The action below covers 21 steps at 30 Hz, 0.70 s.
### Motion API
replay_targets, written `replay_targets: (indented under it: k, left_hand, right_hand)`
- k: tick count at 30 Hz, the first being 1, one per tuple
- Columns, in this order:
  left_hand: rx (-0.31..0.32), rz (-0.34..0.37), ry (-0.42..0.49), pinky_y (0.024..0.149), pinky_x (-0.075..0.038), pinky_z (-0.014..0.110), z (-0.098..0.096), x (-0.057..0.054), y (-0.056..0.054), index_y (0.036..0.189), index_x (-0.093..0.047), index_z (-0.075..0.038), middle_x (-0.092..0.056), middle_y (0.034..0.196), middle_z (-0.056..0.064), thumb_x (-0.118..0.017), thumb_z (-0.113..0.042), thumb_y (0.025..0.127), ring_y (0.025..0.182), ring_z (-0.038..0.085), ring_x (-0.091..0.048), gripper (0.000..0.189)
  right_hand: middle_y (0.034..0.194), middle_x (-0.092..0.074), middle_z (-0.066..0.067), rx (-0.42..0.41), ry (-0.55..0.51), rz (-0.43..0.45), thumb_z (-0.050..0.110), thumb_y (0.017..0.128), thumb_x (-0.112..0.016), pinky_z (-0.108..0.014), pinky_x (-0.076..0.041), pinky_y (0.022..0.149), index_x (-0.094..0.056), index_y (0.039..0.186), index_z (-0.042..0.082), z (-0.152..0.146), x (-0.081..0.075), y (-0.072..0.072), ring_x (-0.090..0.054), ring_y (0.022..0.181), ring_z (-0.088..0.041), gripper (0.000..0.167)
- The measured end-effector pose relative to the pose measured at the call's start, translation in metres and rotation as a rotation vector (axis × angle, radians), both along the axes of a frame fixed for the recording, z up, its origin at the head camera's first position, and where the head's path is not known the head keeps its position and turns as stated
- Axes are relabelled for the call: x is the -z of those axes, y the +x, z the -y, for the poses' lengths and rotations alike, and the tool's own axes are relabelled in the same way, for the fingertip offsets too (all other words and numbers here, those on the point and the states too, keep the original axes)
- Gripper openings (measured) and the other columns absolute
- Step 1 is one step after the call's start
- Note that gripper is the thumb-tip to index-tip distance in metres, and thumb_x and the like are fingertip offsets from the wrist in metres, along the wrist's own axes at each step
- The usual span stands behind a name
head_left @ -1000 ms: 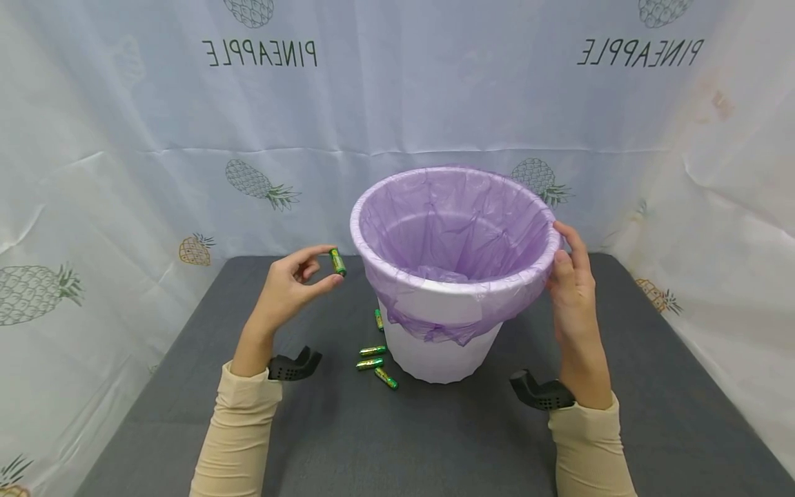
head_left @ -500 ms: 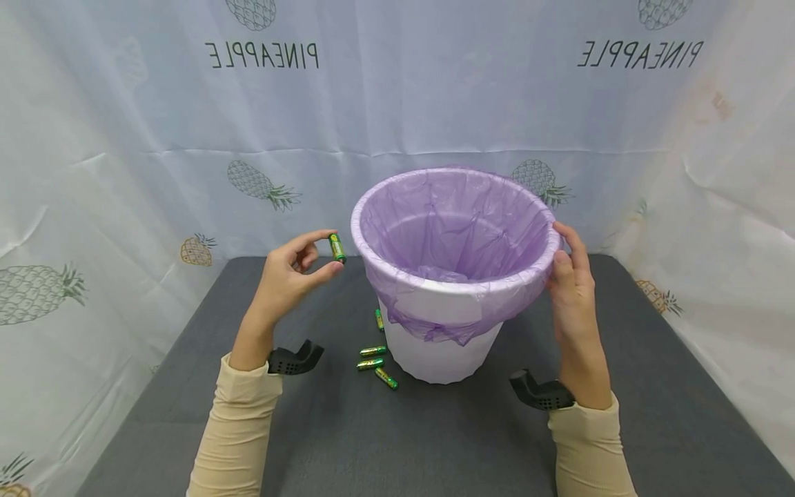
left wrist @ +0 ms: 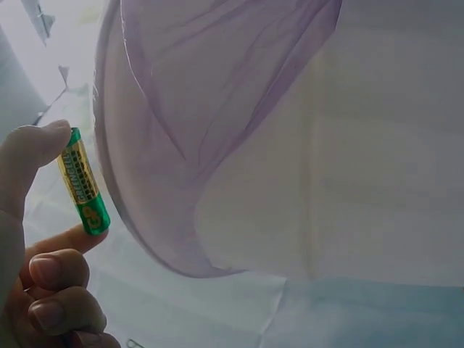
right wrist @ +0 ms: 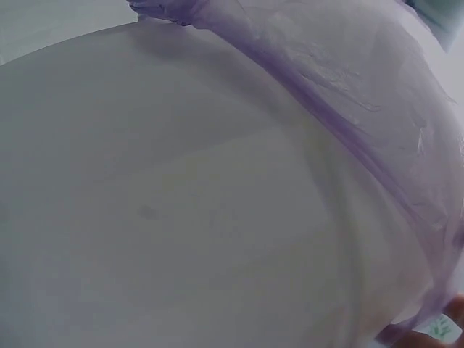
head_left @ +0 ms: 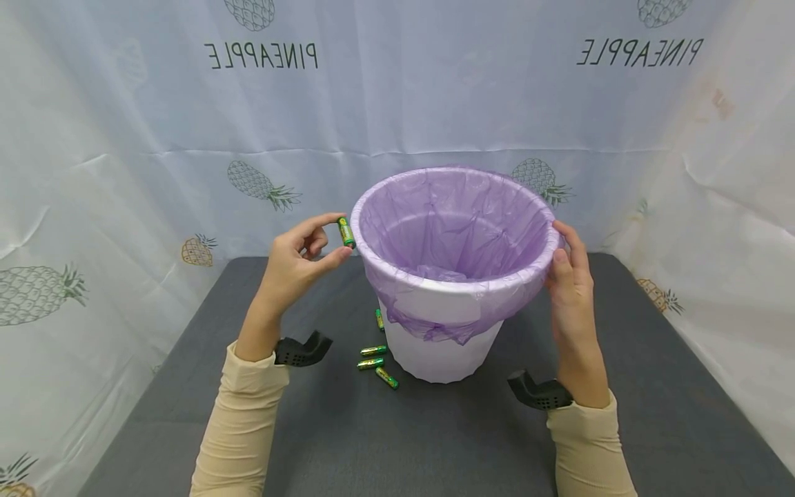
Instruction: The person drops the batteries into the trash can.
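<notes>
My left hand (head_left: 292, 266) pinches a green and gold battery (head_left: 346, 232) endwise between thumb and index finger, just left of the bin's rim. In the left wrist view the battery (left wrist: 84, 181) stands close to the rim, with a narrow gap between them. The white trash bin (head_left: 444, 359) is lined with a purple bag (head_left: 459, 241) folded over its rim. On the bin's other side, my right hand (head_left: 573, 297) rests its fingertips against the bag-covered rim, fingers mostly straight. Only bits of those fingers (right wrist: 453, 308) show in the right wrist view.
Several more green batteries (head_left: 370, 364) lie on the dark grey tabletop (head_left: 422, 442) at the bin's left foot; one is partly hidden behind the bin. Curtains (head_left: 385, 90) printed with pineapples stand behind and at both sides.
My left hand has risen with the battery and moved slightly right, nearer the bin's rim. The right hand and the bin stay nearly as they were.
</notes>
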<state>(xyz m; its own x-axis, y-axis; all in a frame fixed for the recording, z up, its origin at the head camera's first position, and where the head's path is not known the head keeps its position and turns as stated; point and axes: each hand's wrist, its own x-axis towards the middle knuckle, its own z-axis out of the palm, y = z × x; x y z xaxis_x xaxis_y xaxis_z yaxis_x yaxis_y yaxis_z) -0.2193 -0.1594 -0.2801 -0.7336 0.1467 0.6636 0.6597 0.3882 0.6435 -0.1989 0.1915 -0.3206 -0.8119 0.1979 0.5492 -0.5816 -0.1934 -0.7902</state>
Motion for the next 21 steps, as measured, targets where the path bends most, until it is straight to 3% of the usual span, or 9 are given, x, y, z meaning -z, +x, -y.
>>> replay_targets:
  k: [4,8,12,21]
  left_hand:
    - [0.015,-0.011,-0.008,0.057,-0.023,0.020,-0.004,-0.004,0.000,0.115,-0.066,-0.003,-0.032,0.071,0.000,-0.075,0.000,0.075,0.064,0.004,-0.027,0.041]
    - [0.028,-0.027,-0.017,0.057,-0.024,0.019,-0.008,-0.006,-0.002,0.115,-0.066,-0.002,-0.032,0.071,-0.001,-0.076,0.000,0.075,0.063,0.004,-0.027,0.041]
    - [0.040,-0.030,-0.029,0.058,-0.024,0.018,-0.012,-0.007,-0.003,0.115,-0.066,-0.002,-0.032,0.070,0.000,-0.076,-0.002,0.075,0.063,0.004,-0.027,0.041]
    - [0.071,0.066,-0.065,0.057,-0.025,0.019,-0.025,-0.013,-0.009,0.117,-0.065,-0.005,-0.031,0.072,0.000,-0.073,-0.007,0.081,0.062,0.003,-0.025,0.036]
  right_hand:
    - [0.120,-0.057,0.003,-0.033,-0.007,-0.044,0.020,0.102,-0.047,-0.017,-0.046,0.084,-0.046,0.138,0.014,-0.001,0.001,-0.001,-0.059,0.098,-0.004,0.037]
    - [0.131,-0.050,0.000,-0.058,-0.029,-0.056,0.020,0.102,-0.046,-0.016,-0.045,0.094,-0.043,0.140,0.012,0.002,0.001,-0.002,-0.054,0.113,-0.007,0.039]
    - [0.134,-0.047,-0.002,-0.065,-0.072,-0.053,0.022,0.101,-0.047,-0.017,-0.042,0.099,-0.041,0.140,0.012,0.006,0.000,-0.002,-0.050,0.119,-0.010,0.041]
    - [0.136,-0.043,-0.005,-0.204,-0.105,-0.190,0.018,0.103,-0.042,-0.020,-0.039,0.100,-0.035,0.143,0.010,0.006,0.003,-0.005,-0.047,0.119,-0.013,0.042]
